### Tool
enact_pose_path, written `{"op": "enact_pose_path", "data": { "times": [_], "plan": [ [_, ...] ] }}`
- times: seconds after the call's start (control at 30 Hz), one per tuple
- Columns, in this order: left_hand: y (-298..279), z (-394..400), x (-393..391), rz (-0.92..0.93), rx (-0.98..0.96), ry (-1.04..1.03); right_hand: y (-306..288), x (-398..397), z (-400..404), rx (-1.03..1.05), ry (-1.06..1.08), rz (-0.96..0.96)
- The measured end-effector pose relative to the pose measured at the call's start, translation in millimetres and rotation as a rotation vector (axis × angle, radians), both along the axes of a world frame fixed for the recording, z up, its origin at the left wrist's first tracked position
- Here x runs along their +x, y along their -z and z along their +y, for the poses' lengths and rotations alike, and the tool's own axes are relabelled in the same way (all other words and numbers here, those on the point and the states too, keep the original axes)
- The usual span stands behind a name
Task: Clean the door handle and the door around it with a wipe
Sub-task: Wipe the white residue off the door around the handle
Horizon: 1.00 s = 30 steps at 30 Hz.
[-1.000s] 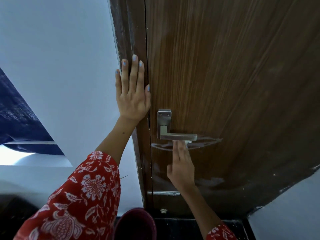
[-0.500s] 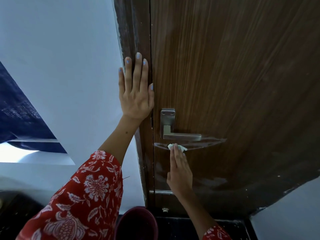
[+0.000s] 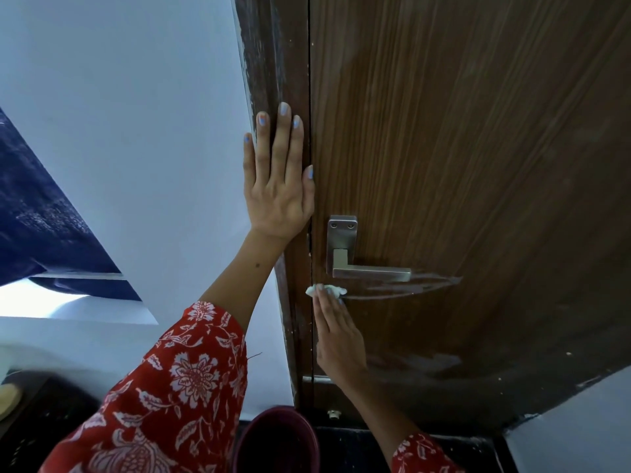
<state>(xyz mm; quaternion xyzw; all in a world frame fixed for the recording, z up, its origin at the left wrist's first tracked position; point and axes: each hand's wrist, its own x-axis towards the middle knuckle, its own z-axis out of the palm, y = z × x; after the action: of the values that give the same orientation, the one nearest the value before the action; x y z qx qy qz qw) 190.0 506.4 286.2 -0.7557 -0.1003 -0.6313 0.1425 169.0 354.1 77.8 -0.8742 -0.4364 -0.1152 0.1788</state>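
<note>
The right hand (image 3: 336, 339) presses a small white wipe (image 3: 326, 290) flat against the brown door (image 3: 478, 165) with straight fingers held together, at the door's left edge just below the metal handle (image 3: 362, 264). The wipe sits at the left end of a wet streak (image 3: 409, 288) running rightward under the lever. The left hand (image 3: 278, 186) lies open and flat on the door frame (image 3: 273, 63), fingers pointing up, holding nothing.
</note>
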Motion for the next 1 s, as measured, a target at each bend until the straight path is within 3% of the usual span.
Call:
{"op": "enact_pose_path", "data": {
  "times": [0.23, 0.4, 0.53, 0.73, 0.9, 1.0],
  "plan": [
    [1, -1, 0, 0.008, -0.012, 0.002, -5, 0, 5, 0.128, 0.088, 0.052],
    [0, -1, -1, 0.027, -0.03, 0.004, 3, -8, 10, 0.001, -0.011, 0.018],
    [0, -2, -1, 0.026, -0.027, -0.007, -4, -4, 4, 0.135, 0.113, 0.053],
    [0, -2, 0, 0.007, -0.019, 0.006, 1, 0, 8, 0.067, -0.051, -0.045],
    [-1, -2, 0, 0.005, -0.011, -0.008, 4, 6, -14, 0.266, 0.19, 0.162],
    [0, -2, -1, 0.001, -0.016, 0.009, 3, 2, -5, 0.246, 0.122, 0.136]
  ]
}}
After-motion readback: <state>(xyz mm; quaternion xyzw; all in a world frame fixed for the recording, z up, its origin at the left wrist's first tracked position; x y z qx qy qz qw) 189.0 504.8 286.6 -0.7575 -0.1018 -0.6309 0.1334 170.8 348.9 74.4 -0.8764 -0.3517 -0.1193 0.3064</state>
